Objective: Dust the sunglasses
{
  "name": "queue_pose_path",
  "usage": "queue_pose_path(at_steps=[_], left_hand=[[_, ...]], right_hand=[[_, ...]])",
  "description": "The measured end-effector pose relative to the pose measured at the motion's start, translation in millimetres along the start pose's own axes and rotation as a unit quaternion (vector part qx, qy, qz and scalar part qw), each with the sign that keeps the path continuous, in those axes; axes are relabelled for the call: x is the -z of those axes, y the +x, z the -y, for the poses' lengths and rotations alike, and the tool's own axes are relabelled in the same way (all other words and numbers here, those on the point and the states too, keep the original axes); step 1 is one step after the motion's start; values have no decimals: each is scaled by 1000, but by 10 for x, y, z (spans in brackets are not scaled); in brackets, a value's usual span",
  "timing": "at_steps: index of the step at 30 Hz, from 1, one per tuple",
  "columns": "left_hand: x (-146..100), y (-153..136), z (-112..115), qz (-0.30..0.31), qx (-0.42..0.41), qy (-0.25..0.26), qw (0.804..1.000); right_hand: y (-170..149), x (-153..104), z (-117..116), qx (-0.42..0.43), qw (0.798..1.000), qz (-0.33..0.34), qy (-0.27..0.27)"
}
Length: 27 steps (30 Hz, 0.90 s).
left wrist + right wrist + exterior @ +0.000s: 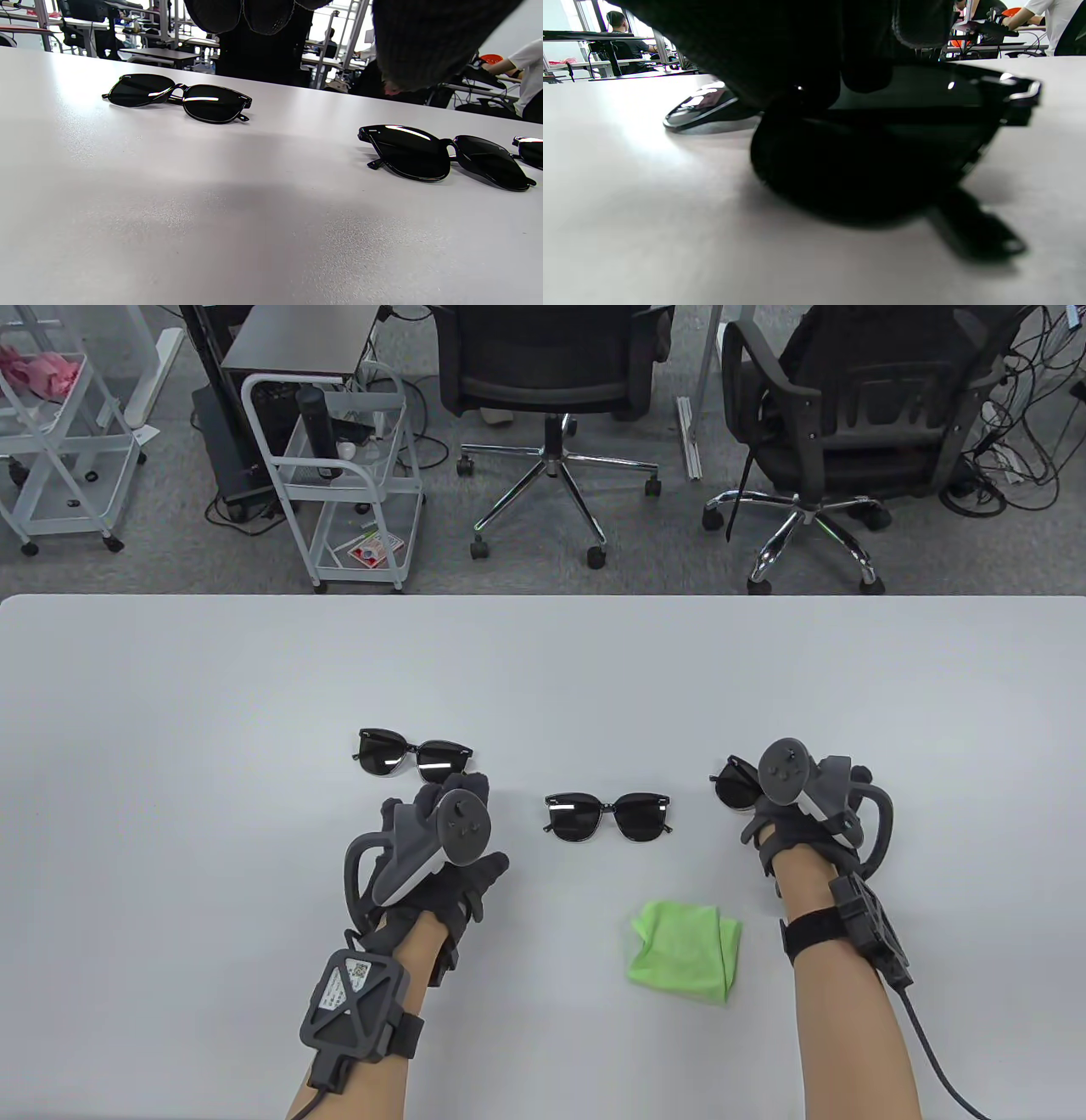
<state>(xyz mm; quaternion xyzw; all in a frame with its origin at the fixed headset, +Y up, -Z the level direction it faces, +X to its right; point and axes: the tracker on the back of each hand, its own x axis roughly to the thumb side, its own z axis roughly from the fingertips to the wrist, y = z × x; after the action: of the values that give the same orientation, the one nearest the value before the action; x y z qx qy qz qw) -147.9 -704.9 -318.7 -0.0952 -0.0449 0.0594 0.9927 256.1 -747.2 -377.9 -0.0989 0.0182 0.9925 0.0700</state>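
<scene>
Right hand [797, 802] low over the right pair of sunglasses [731, 785], gloved fingers down on the frame in the right wrist view; a firm grip or a mere touch, impossible to tell. One lens poking out to the left of that hand in the table view.

Left hand [441, 836] hovering above the table [170, 712], fingers loosely curled, gripping nothing, just short of the left pair of sunglasses [413, 755]. In the left wrist view, fingertips [418, 42] hanging clear of the surface.

Middle pair of sunglasses [607, 814] lying between the two hands, lenses up, touched by neither. All three pairs black, folded, resting on the pale table in a loose row.

Crumpled green cloth [684, 952] nearer the person than the middle pair, closer to the right forearm, untouched.

Beyond the far edge, a white wire cart [339, 483] holding a dark cylinder on the upper shelf and a red-and-white packet on the lowest; print too small to read. Another white cart [59, 441] at far left with something pink on top. Small label on the left wrist unit, unreadable.
</scene>
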Motion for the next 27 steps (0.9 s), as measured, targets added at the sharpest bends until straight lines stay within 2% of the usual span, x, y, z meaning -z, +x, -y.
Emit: queue_pose_path(at_steps=[3,5,9,14,17,20,23,25,27], left_hand=[[-18,16,-7,6,-1,1,1000],[-34,34,-38,12,-13,13,1000],[-75,95,-88,28,-30,23,999],[-126,179,-139,55,-43,43,997],[-164,256,-156,98,-50,47,993],[-198,369,-135,151,-39,35,987],[-215,475,-86,174,-17,33,984],[-221,538,-51,181,11,33,983],[-230,587,-30,182,37,39,982]], right_hand=[[36,-85,164,51,998,12,-19],[171,-173,310,70,996,42,-32],[645,-441,568,96,986,131,-32],[1202,-777,720,80,975,205,-3],[1472,-940,703,70,969,236,21],[1633,-1098,615,67,962,265,9],[1666,-1203,447,73,954,290,-3],[1652,-1232,422,64,950,306,14],[1633,-1261,425,85,942,325,6]])
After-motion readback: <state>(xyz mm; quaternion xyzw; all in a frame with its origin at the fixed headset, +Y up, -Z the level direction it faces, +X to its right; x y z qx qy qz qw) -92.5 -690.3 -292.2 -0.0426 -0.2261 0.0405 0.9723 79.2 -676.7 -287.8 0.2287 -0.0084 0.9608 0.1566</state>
